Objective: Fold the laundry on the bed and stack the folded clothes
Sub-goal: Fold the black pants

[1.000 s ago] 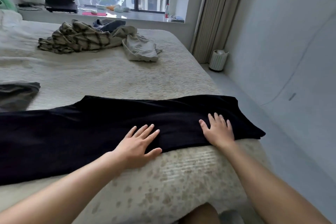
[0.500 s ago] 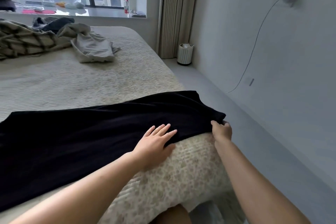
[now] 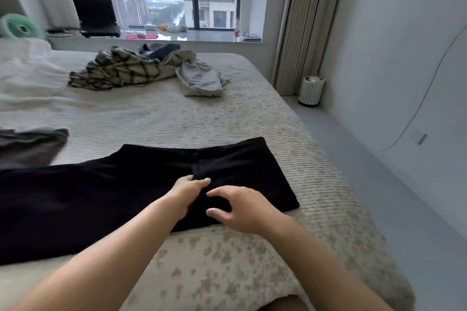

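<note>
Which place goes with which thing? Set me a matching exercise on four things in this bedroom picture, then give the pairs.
Things:
1. black garment
2. plaid garment
3. laptop
4. white bin

Places:
A. on the windowsill, left of the window
B. on the floor by the curtain
C. spread along the near edge of the bed, under both hands
D. crumpled at the far side of the bed, beside a grey garment

Pairs: 1-C, 2-D, 3-A, 4-B
</note>
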